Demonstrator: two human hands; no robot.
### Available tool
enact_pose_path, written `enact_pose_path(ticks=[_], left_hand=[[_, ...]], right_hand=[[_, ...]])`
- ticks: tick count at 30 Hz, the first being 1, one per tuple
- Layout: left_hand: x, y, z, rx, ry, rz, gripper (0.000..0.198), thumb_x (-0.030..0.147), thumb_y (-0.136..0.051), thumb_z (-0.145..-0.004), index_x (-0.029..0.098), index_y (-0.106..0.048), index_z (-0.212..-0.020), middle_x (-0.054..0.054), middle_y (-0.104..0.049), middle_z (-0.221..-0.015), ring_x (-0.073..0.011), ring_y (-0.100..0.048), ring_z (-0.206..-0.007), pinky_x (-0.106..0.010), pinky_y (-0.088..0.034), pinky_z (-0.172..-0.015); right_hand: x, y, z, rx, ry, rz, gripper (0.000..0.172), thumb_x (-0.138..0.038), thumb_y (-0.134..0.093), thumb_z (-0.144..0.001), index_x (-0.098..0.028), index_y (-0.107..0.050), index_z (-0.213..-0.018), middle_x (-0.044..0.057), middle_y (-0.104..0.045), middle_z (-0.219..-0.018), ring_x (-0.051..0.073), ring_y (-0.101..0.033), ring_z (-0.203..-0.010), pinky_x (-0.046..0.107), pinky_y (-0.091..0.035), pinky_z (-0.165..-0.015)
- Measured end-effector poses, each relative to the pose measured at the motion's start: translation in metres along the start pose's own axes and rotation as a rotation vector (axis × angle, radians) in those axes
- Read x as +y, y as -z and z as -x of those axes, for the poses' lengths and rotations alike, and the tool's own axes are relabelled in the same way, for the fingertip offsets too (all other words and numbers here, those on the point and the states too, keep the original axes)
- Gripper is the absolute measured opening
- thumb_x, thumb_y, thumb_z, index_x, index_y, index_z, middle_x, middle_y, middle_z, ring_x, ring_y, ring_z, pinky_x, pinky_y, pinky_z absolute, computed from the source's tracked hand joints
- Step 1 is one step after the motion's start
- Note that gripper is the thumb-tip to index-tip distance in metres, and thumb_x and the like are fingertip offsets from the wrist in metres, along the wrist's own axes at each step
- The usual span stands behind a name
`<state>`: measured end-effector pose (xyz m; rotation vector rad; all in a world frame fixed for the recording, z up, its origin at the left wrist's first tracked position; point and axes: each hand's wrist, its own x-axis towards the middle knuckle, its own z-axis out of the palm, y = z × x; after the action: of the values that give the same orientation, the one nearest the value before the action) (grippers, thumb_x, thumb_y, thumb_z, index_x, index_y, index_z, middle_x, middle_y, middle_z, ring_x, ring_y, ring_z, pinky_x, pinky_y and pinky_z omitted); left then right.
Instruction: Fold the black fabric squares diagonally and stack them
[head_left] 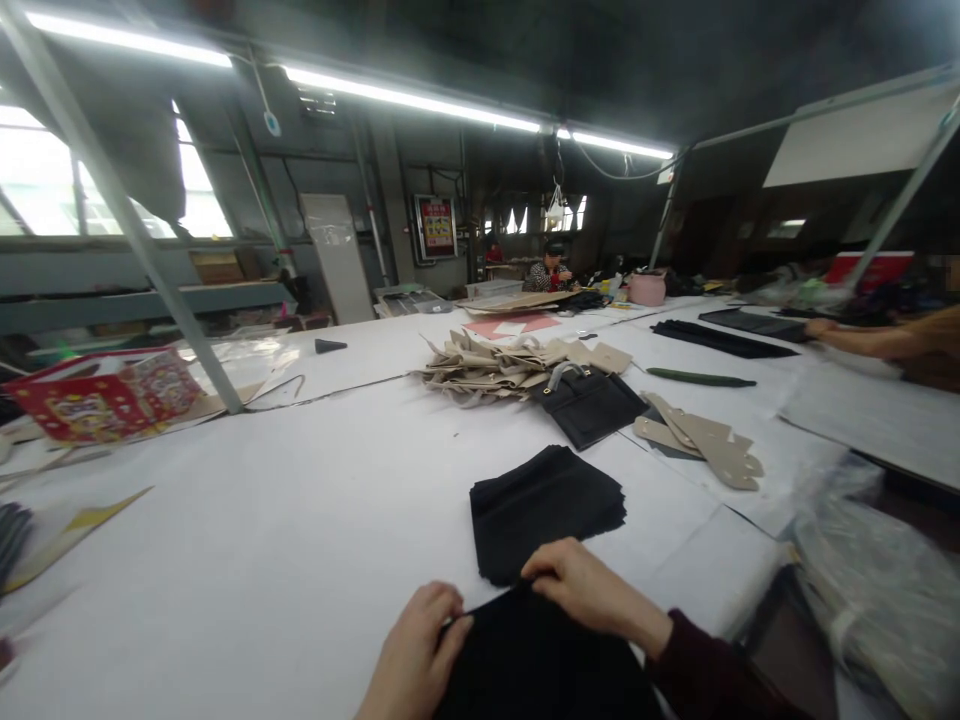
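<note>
Two bare hands hold one plain black cloth piece at the table's near edge: the left hand (412, 648) and the right hand (576, 585) each pinch its far edge between thumb and curled fingers. That edge slants away toward the right; the near end of the black cloth piece (555, 660) leaves view, so its long axis cannot be told. Just beyond lie one stack of black cloth (547, 510), one black handbag (592, 405) and one long green cucumber (701, 377). Print on the red patterned paper box (112, 395) is unreadable.
</note>
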<state>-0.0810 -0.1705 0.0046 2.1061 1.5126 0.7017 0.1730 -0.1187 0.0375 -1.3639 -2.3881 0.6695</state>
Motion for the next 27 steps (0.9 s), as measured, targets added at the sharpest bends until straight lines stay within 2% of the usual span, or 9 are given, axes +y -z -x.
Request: enact_pose_path(ticks=[2, 5, 8, 11, 15, 18, 23, 25, 27], left_hand=[[0.018, -0.016, -0.043, 0.137, -0.030, 0.028, 0.019, 0.027, -0.046, -0.092, 0.022, -0.060, -0.081, -0.009, -0.061, -0.121, -0.0242, -0.057, -0.112, -0.043, -0.046, -0.098], [0.038, -0.038, -0.105, 0.274, 0.001, -0.037, 0.013, 0.021, -0.054, -0.087, 0.020, -0.062, -0.077, -0.010, -0.056, -0.130, -0.0269, -0.052, -0.120, -0.049, -0.037, -0.106], [0.039, -0.055, -0.148, 0.318, 0.057, -0.112, 0.009, 0.019, -0.058, -0.085, 0.018, -0.061, -0.077, -0.011, -0.055, -0.133, -0.0281, -0.048, -0.125, -0.052, -0.028, -0.111], [0.027, -0.064, -0.171, 0.285, 0.094, -0.121, 0.007, 0.018, -0.056, -0.086, 0.018, -0.059, -0.079, -0.012, -0.057, -0.128, -0.0275, -0.049, -0.123, -0.051, -0.025, -0.111], [0.005, -0.065, -0.185, 0.219, 0.122, -0.090, 0.003, 0.020, -0.056, -0.086, 0.018, -0.057, -0.084, -0.008, -0.064, -0.097, -0.0243, -0.059, -0.100, -0.044, -0.039, -0.096], [-0.002, -0.061, -0.189, 0.189, 0.149, -0.069, 0.008, 0.025, -0.059, -0.085, 0.019, -0.057, -0.090, -0.006, -0.064, -0.092, -0.0230, -0.060, -0.092, -0.040, -0.043, -0.088], [0.003, -0.048, -0.181, 0.209, 0.174, -0.066, 0.033, 0.026, -0.065, -0.080, 0.020, -0.057, -0.111, -0.008, -0.064, -0.111, -0.0235, -0.058, -0.105, -0.038, -0.043, -0.095], [0.001, -0.035, -0.165, 0.249, 0.136, -0.068, 0.042, 0.026, -0.068, -0.077, 0.022, -0.056, -0.118, -0.008, -0.062, -0.118, -0.0240, -0.055, -0.112, -0.038, -0.040, -0.101], [-0.004, -0.017, -0.135, 0.283, 0.067, -0.066, 0.038, 0.026, -0.068, -0.078, 0.023, -0.058, -0.114, -0.006, -0.064, -0.115, -0.0240, -0.057, -0.110, -0.039, -0.040, -0.101]], right_hand=[[0.024, 0.034, -0.025, 0.061, 0.016, 0.294, 0.028, -0.014, -0.052, -0.085, -0.028, -0.074, -0.096, -0.001, -0.073, -0.094, 0.016, -0.065, -0.089, 0.025, -0.045, -0.081], [0.058, 0.063, -0.066, 0.141, -0.022, 0.480, 0.029, -0.011, -0.049, -0.087, -0.025, -0.074, -0.089, 0.004, -0.071, -0.088, 0.019, -0.062, -0.090, 0.031, -0.041, -0.082], [0.086, 0.062, -0.097, 0.204, -0.038, 0.551, 0.031, -0.006, -0.045, -0.087, -0.019, -0.073, -0.086, 0.010, -0.068, -0.087, 0.022, -0.059, -0.094, 0.035, -0.038, -0.084], [0.109, 0.046, -0.115, 0.257, -0.019, 0.591, 0.031, -0.007, -0.042, -0.090, -0.017, -0.071, -0.098, 0.011, -0.067, -0.102, 0.023, -0.056, -0.104, 0.036, -0.036, -0.091], [0.131, 0.020, -0.126, 0.279, 0.033, 0.594, 0.033, -0.015, -0.042, -0.094, -0.019, -0.063, -0.120, 0.009, -0.062, -0.125, 0.022, -0.048, -0.122, 0.038, -0.028, -0.105], [0.145, 0.004, -0.126, 0.292, 0.050, 0.564, 0.039, -0.014, -0.035, -0.095, -0.015, -0.059, -0.127, 0.011, -0.060, -0.130, 0.024, -0.047, -0.126, 0.043, -0.028, -0.107], [0.192, -0.015, -0.132, 0.401, 0.247, 0.451, 0.041, -0.022, -0.031, -0.094, -0.018, -0.071, -0.104, 0.015, -0.062, -0.127, 0.029, -0.052, -0.123, 0.050, -0.030, -0.103], [0.210, -0.016, -0.144, 0.468, 0.336, 0.305, 0.046, -0.038, -0.030, -0.096, -0.022, -0.073, -0.094, 0.016, -0.063, -0.124, 0.028, -0.054, -0.122, 0.048, -0.032, -0.098], [0.216, -0.011, -0.152, 0.560, 0.350, 0.063, 0.043, -0.052, -0.040, -0.092, -0.026, -0.073, -0.083, 0.015, -0.067, -0.115, 0.028, -0.055, -0.120, 0.045, -0.034, -0.094]])
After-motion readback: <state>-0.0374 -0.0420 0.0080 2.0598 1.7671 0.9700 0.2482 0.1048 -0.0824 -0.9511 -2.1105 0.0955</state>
